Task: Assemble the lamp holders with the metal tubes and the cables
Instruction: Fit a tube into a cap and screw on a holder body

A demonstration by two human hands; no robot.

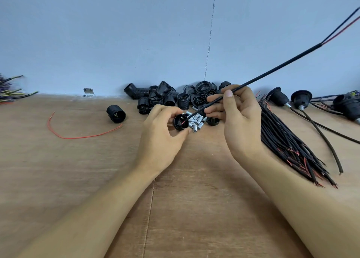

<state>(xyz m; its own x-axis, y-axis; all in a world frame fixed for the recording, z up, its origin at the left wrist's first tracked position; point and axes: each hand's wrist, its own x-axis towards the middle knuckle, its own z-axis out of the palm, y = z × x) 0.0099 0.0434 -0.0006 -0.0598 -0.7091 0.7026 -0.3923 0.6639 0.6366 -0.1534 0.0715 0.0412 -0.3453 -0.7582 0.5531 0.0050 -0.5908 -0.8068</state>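
Just above the wooden table, the left hand grips a black lamp holder with curled fingers. The right hand pinches a black cable, and its lower end enters the lamp holder. Small metal tubes lie just beside it, and a cable bundle lies at the right.

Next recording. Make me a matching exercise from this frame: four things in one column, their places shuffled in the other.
Things
1. loose red wire
2. bundle of black cables
3. metal tubes
4. single black cable

Places
A. pinched in the right hand, its end at the lamp holder held by the left hand
B. on the table, right of the right hand
C. on the table, left of both hands
D. piled between the hands

Pairs: 1-C, 2-B, 3-D, 4-A
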